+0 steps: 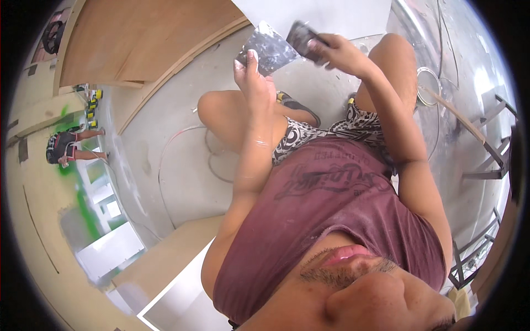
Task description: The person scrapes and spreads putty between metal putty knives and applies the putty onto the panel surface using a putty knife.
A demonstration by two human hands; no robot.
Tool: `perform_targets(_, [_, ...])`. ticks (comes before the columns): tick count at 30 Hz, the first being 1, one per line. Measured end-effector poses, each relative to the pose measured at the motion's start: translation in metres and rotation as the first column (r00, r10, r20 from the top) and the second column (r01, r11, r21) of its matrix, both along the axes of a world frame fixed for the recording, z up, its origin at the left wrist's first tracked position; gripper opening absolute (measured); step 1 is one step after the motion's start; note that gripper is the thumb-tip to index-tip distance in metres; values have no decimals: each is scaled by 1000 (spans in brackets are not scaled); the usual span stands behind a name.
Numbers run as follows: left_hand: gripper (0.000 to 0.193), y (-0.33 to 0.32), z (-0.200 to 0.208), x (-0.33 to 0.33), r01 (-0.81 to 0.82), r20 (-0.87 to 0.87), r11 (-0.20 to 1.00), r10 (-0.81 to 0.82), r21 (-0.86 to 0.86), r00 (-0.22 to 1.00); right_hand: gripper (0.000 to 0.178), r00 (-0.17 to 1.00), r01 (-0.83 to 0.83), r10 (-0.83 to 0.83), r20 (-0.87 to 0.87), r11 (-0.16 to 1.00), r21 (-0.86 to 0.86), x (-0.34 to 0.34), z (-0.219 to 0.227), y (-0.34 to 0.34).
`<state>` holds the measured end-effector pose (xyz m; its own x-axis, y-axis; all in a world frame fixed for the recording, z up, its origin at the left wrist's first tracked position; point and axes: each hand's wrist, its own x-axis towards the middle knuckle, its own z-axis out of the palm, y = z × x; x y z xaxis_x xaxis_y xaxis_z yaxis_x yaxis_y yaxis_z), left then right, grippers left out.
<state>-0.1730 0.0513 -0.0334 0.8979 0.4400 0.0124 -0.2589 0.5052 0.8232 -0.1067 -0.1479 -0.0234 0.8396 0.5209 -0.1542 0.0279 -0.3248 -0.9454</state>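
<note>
My left hand (255,83) is closed around the near edge of a thin metal putty plate (269,49), its thumb lying on top. White putty-like smears cover the plate's shiny grey face, and some white is on the fingers. My right hand (341,55) grips a dark flat scraper (301,36), blurred by motion. The scraper is held just right of the plate's corner; whether they touch I cannot tell. Both hands are above the floor, in front of my bent knees.
A white panel (331,14) lies just beyond my hands. On the left stands a large wood-framed plywood sheet (149,38). A hose (165,160) curls over the grey floor (160,118). Another person (72,146) is far left. Dark metal frames (488,165) and a bucket (429,87) are on the right.
</note>
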Motion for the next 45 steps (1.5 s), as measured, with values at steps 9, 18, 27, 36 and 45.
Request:
perform_targets(9, [27, -1, 0, -10, 8, -45, 998, -11, -56, 999, 48, 973, 222, -211, -91, 967, 127, -15, -10, 11])
perform_targets(18, [34, -8, 9, -33, 113, -133, 836, -49, 536, 990, 34, 982, 190, -181, -59, 957, 220, -13, -1, 24])
perform_targets(27, [30, -1, 15, -41, -5, -71, 914, 38, 406, 997, 35, 965, 128, -159, 207, 980, 154, -13, 2, 31])
perform_targets(36, [32, 22, 6, -42, 69, -251, 885, 55, 460, 966, 44, 933, 238, -309, 184, 915, 326, -8, 3, 25])
perform_targets(45, [25, 9, 1, -25, -66, -218, 998, 69, 25, 974, 36, 886, 150, -275, 373, 931, 332, -32, -9, 53])
